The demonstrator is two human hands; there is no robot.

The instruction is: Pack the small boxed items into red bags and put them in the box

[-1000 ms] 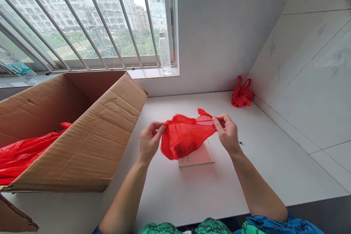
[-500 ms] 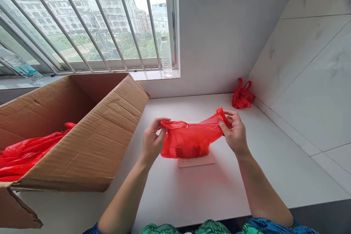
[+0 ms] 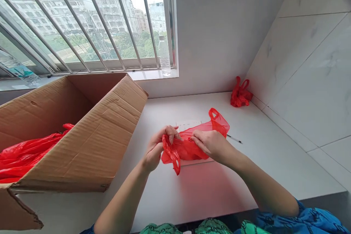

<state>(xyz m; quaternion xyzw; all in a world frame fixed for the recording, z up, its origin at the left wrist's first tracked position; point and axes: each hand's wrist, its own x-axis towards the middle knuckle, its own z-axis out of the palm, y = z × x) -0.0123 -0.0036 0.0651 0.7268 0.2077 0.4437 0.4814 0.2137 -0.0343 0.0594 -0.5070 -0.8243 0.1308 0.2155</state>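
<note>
**At mid-worktop [image 3: 274, 164], a red bag [image 3: 192, 150] bunched between two grips**

Over a paper sheet [image 3: 189, 123], the left grip [image 3: 157, 146] is clamped on the thin, crinkly, see-through plastic; the right grip [image 3: 210, 146] lies across it, its closure hidden. One looped handle stands free. Hard tugging could stretch or split the film, and that loose loop could catch the nearby pen [image 3: 234, 139].

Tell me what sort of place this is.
Probably a room high up in a city building, used as a simple work area. A barred window overlooks apartment blocks, a white counter meets a tiled wall, and an open cardboard box holds red plastic bags.
</note>
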